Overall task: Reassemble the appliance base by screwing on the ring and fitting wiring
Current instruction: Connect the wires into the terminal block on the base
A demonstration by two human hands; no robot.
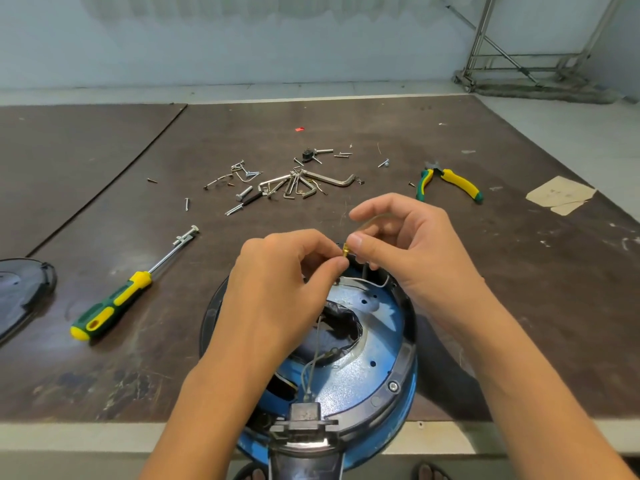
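The round blue appliance base with its black ring lies upside down at the table's front edge, inner wires showing. Above its far rim, my left hand and my right hand meet fingertip to fingertip. Both pinch a small brass wire terminal between them. A thin pale wire loops from the terminal under my right fingers. A white wire runs along the base's far inner edge.
A green-and-yellow screwdriver lies to the left, pliers at the right back. Several loose screws and hex keys are scattered behind my hands. A black cover sits at the far left. Paper scraps lie at the right.
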